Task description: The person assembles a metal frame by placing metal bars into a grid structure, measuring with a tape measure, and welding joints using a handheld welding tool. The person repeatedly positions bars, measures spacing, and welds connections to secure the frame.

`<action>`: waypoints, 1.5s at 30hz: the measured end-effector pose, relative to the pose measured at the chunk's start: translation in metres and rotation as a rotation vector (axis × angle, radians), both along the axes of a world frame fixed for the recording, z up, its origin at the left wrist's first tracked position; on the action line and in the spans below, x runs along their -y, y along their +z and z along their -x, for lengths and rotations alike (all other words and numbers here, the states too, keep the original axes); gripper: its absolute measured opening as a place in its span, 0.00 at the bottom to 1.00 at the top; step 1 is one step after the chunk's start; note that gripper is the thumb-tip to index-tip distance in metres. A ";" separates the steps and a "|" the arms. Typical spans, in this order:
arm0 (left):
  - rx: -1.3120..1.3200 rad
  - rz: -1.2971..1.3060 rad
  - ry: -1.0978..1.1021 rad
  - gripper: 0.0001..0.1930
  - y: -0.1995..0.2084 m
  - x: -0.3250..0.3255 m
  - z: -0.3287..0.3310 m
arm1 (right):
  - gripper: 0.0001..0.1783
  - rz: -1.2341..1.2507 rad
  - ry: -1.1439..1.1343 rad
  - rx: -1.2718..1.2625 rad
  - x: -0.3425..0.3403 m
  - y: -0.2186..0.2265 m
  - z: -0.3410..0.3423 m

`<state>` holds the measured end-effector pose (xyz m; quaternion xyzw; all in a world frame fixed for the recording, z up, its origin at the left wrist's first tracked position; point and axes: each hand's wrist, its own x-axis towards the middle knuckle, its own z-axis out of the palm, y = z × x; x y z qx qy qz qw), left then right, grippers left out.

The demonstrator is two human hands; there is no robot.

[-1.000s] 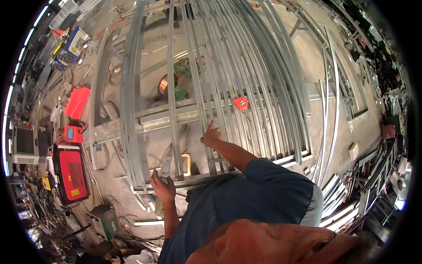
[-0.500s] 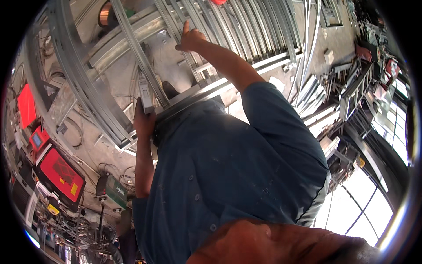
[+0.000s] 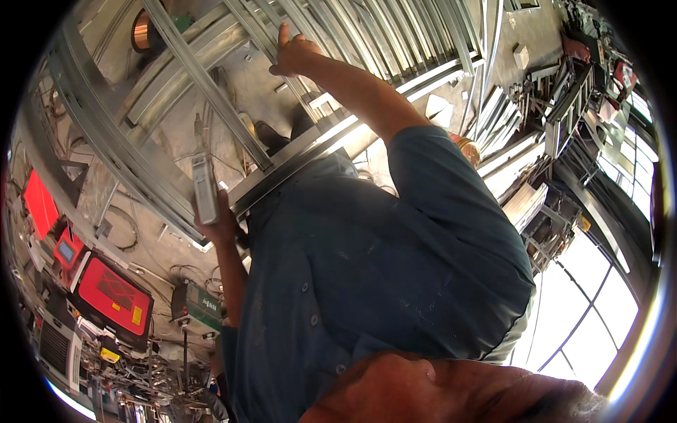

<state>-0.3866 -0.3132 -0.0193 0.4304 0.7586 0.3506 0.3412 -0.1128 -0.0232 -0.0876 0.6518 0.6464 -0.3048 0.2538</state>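
Note:
My left hand [image 3: 222, 224] is closed round a long, boxy grey welding gun [image 3: 204, 190], near the left end of the frame's near rail. Its narrow metal nozzle points away from me, in the gap between frame bars. Over the steel frame [image 3: 211, 93], my right hand [image 3: 297, 56] has its index finger stretched out and thumb apart, holding nothing. That hand lies at one of the long bars; whether it presses on it cannot be told. The frame's near rail [image 3: 303, 156] runs across in front of my waist.
Closely spaced steel bars [image 3: 395, 35] fill the frame's right part. A copper-coloured wire spool [image 3: 141, 32] stands at the far left. Red machines [image 3: 113, 292], a green-and-grey box [image 3: 197, 307] and loose cables lie to the left. Metal profiles [image 3: 497, 116] are stacked at right.
My left hand has swung the welding gun left and toward me, slightly away from the upright bar. My right hand has shifted a little left and farther away.

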 end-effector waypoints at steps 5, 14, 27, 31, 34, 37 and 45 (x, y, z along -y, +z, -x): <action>0.447 0.165 -0.027 0.17 0.060 -0.002 0.066 | 0.66 0.004 0.014 -0.028 0.000 -0.021 -0.005; 0.524 0.520 -0.684 0.27 0.116 -0.139 0.005 | 0.64 0.008 -0.034 -0.038 -0.001 -0.001 -0.003; 0.510 0.814 -0.802 0.25 0.011 -0.172 -0.050 | 0.61 0.093 -0.081 -0.045 -0.007 0.016 -0.001; 0.598 0.792 -0.774 0.25 0.002 -0.172 -0.051 | 0.61 0.128 -0.077 -0.026 -0.009 0.021 0.001; 0.553 0.823 -0.835 0.24 -0.002 -0.172 -0.051 | 0.61 0.106 -0.078 -0.030 -0.008 0.020 0.001; 0.570 0.815 -0.806 0.23 -0.002 -0.172 -0.051 | 0.61 0.114 -0.081 -0.032 -0.009 0.022 0.002; 0.638 0.868 -0.779 0.22 -0.002 -0.177 -0.052 | 0.61 0.105 -0.087 -0.031 -0.008 0.021 0.002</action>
